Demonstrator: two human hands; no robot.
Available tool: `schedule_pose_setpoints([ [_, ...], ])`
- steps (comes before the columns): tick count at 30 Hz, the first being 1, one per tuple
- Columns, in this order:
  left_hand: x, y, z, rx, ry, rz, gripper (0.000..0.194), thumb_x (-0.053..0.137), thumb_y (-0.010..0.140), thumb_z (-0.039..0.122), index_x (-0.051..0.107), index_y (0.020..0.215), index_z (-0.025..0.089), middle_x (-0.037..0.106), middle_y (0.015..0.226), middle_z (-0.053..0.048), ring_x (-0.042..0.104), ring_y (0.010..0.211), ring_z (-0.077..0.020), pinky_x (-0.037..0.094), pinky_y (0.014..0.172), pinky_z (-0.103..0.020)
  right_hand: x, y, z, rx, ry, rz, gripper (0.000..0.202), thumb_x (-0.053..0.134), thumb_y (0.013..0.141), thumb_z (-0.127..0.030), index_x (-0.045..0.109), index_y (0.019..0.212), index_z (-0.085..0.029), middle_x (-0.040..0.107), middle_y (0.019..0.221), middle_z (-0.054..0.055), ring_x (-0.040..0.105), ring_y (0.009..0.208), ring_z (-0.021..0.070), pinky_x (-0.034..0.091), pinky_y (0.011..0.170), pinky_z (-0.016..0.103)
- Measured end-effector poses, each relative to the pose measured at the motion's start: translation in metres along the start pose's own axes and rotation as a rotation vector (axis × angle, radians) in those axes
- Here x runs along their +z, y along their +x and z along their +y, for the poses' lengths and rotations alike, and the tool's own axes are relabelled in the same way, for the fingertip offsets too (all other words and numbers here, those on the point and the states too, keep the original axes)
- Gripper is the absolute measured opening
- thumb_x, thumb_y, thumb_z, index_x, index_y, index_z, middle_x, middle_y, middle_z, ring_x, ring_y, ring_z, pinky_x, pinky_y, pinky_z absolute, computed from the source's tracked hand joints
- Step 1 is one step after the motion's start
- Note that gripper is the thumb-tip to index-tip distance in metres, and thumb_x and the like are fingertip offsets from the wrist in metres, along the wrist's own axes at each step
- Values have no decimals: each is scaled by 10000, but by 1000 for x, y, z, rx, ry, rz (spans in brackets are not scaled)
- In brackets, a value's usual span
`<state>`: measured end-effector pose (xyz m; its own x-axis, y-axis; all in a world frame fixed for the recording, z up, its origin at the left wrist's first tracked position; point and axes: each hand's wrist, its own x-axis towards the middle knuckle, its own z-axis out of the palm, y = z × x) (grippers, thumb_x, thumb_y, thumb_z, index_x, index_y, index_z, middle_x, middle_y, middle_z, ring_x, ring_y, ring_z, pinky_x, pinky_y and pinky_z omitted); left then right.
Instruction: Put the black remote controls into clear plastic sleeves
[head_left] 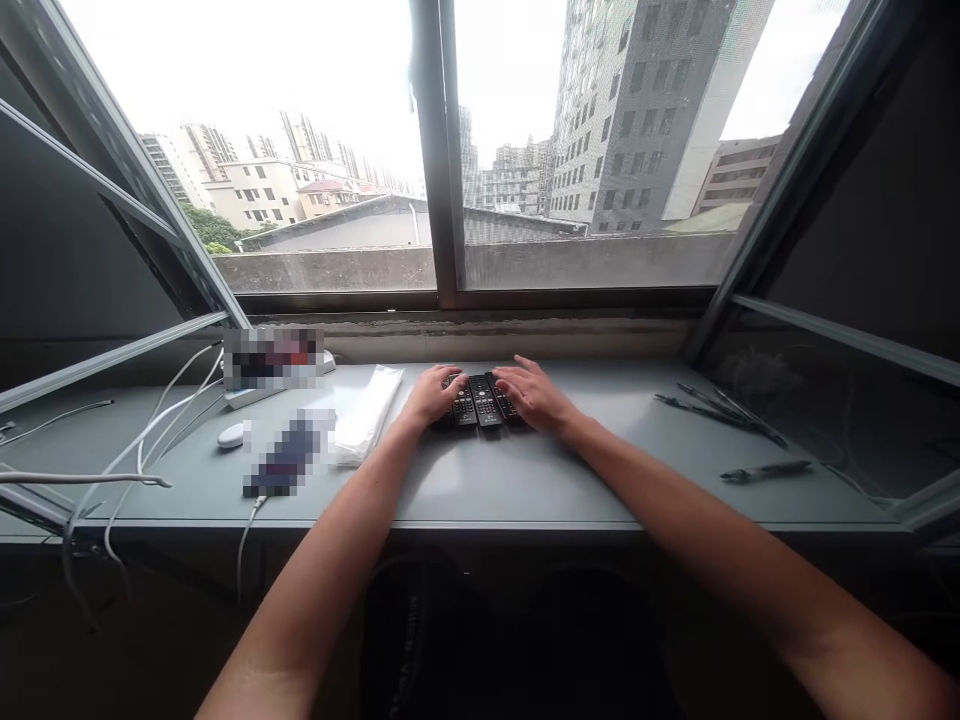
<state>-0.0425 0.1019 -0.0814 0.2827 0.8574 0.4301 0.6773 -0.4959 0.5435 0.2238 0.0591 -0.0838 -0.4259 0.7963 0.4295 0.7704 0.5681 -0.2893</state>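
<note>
Several black remote controls [486, 404] lie side by side on the grey desk, long sides together, pointing away from me. My left hand [433, 394] rests against the left end of the row, its thumb stretched over the nearest remotes and its other fingers partly hidden. At the right end, my right hand [534, 393] lies over the outermost remote, fingers stretched and one finger raised. Neither hand lifts a remote. Left of my left hand is a flat stack of white plastic bags [367, 418].
A blurred-out dark device [283, 462] with a white cable and a small white round object [231, 437] sit at left. Behind them is a power strip [259, 393] with cables. Several black pens [720, 410] lie at right. Metal frame bars flank the desk [517, 495]; a window stands behind.
</note>
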Motion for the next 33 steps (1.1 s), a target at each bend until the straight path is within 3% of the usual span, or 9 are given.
schedule_pose_setpoints([
  [3,-3,0,0,-14,5,59,358,568,1085,393,819,1252,199,775,1329,-117,686,1295,-284,484,1194,-379,3,2,12,149,-14,93,570,365,1140,-392,654,1542,-109,656,1565,138,441,1561,304,247,1354,453],
  [6,-6,0,1,-26,21,96,351,559,1086,368,821,1215,172,782,1281,-133,690,1272,-288,496,1175,-385,9,4,20,303,0,5,548,462,1090,-317,623,1567,-101,624,1590,158,457,1539,316,310,1314,435],
  [14,-5,-2,1,-43,59,138,341,539,1087,363,825,1161,192,791,1255,-126,706,1243,-288,515,1152,-403,9,7,30,557,45,21,621,634,1042,-372,559,1608,-127,644,1545,206,512,1483,421,409,1219,498],
  [19,-5,-2,4,-33,70,174,335,539,1086,357,823,1157,194,802,1234,-122,710,1225,-296,513,1151,-420,-3,6,32,609,104,71,495,603,1043,-287,627,1500,-97,649,1483,253,615,1359,393,480,1131,469],
  [23,-5,-2,5,-19,72,200,331,534,1088,359,820,1147,203,809,1206,-112,716,1202,-293,518,1132,-420,-13,4,20,583,199,122,409,441,1133,-383,666,1378,-145,731,1338,178,713,1163,278,547,991,355],
  [26,-5,-2,4,-18,63,197,329,536,1087,359,816,1136,193,811,1197,-115,719,1190,-294,523,1118,-419,-12,3,12,540,328,161,412,430,1134,-436,653,1348,-163,773,1225,130,733,1052,249,567,928,338],
  [29,-6,-3,4,-20,74,184,321,537,1084,351,813,1127,192,812,1179,-112,721,1178,-288,525,1109,-409,-6,3,11,544,329,196,392,483,1104,-366,640,1390,-149,746,1322,155,709,1168,269,539,1047,371],
  [33,-9,-4,4,-13,134,178,311,539,1074,346,811,1137,210,806,1190,-103,695,1214,-296,516,1123,-421,1,3,18,584,267,172,513,483,1078,-264,562,1570,-140,657,1501,195,619,1382,307,462,1184,416],
])
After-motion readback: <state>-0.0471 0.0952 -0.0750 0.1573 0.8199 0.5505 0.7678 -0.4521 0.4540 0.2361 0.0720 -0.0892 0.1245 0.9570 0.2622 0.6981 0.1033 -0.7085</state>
